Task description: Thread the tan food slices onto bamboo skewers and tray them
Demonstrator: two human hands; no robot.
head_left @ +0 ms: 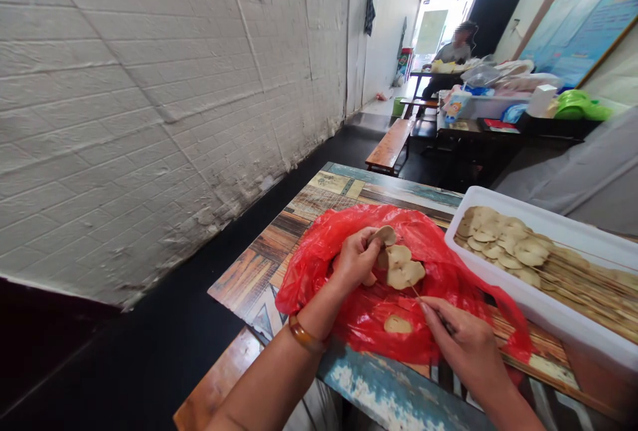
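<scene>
My left hand (357,259) is closed on a thin round beige slice (385,235), pinched between thumb and fingers above a red plastic bag (319,245). My right hand (461,335) grips a thin wooden skewer (415,291), which runs up into a few beige slices (405,267) threaded at its tip. These slices hang just right of my left hand. One loose slice (397,324) lies in the opened bag below. What the slices are made of I cannot tell.
A white plastic tub (466,208) of skewered slices stands on the patterned wooden table (259,261), to the right. Behind are a bench (391,145), a cluttered table with a paper cup (456,105), and a seated person (451,52). A white wall (174,86) runs along the left.
</scene>
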